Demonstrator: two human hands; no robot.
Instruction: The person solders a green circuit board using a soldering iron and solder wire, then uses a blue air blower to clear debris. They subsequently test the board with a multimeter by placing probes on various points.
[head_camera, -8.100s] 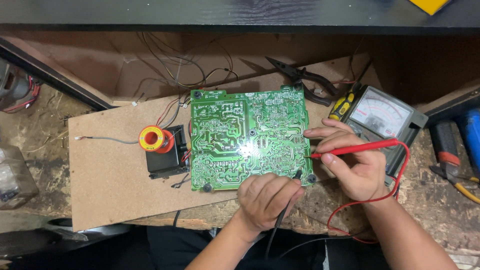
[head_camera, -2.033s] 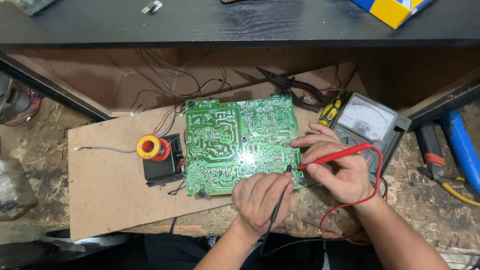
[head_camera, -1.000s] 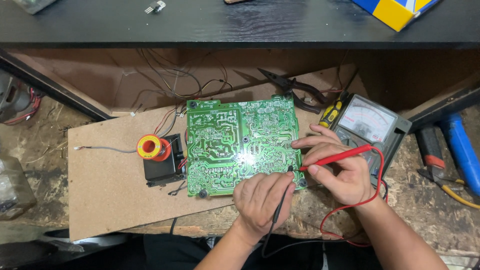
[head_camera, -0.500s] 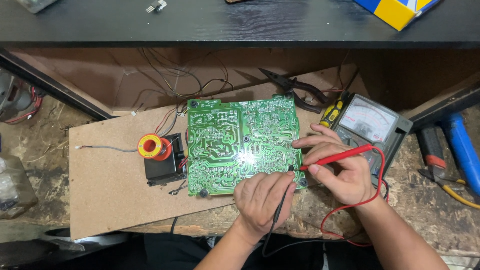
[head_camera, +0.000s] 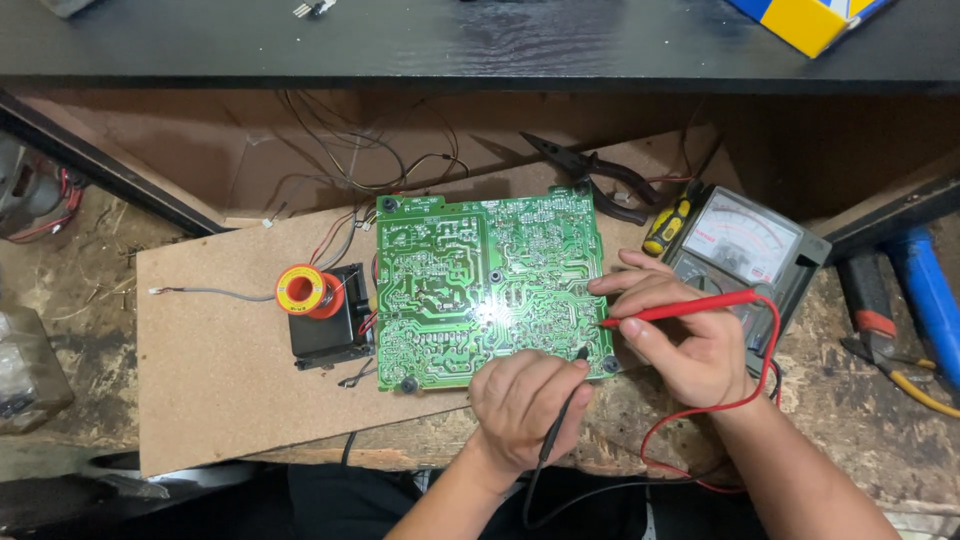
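Change: since half a second ago almost nothing has shifted — both hands and both probes sit where they were, and the view has only drifted slightly.
Left hand: the left hand (head_camera: 525, 405) is curled closed around the black probe (head_camera: 562, 415), whose tip meets the lower right edge of the board; its dark lead trails back toward the person.
Right hand: the right hand (head_camera: 690, 340) pinches the red probe (head_camera: 680, 308) between thumb and fingers, the tip touching the board's right edge; the red lead (head_camera: 745, 400) loops from it over the bench edge.
Board: the green circuit board (head_camera: 470, 285) lies solder side up in the middle of the brown hardboard sheet (head_camera: 215, 370), with a bright glare spot near its lower centre.
Beside the board: a black block (head_camera: 325, 325) sits just left of it, joined by thin wires, with an orange and yellow solder spool (head_camera: 302, 290) resting on its corner.
Meter: an analogue multimeter (head_camera: 745, 245) lies just right of the board, partly behind the right hand; dark pliers (head_camera: 590, 175) lie above the board's top right corner.
Surface: the sheet rests on a rough, worn chipboard bench (head_camera: 880, 420) — scuffed and dusty.
Room: a dark shelf (head_camera: 450, 40) runs across the top, with loose wires (head_camera: 370, 160) hanging in the recess below it; blue-handled tools (head_camera: 925, 290) lie at the far right.
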